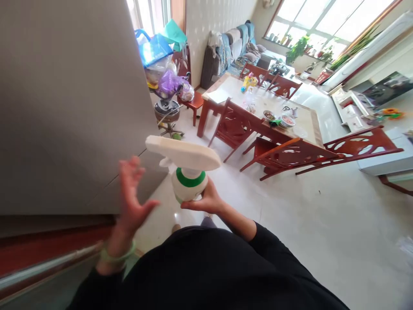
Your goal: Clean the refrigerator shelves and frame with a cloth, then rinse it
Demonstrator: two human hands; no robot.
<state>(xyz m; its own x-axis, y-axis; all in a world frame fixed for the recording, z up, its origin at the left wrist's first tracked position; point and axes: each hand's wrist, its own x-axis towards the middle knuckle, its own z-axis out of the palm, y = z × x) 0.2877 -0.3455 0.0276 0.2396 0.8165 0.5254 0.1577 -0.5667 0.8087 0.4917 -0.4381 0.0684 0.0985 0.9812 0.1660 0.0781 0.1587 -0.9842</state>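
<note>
A white spray bottle [183, 154] with a green band round its neck is in front of my body, its long white spray head on top. My right hand [206, 200] is wrapped round the bottle's body from the right and below. To the left of the bottle, my left hand [134, 193] is raised with its fingers apart and holds nothing. It is slightly blurred and does not touch the bottle. A pale green bangle [118, 254] is on my left wrist.
A large grey panel [74, 107] stands close on the left. Ahead are a chair with bags [193, 102], a swivel stool [167, 113] and a dining table [301, 113] holding bowls, with red wooden chairs [235, 127] round it. A sofa [227, 54] is farther back.
</note>
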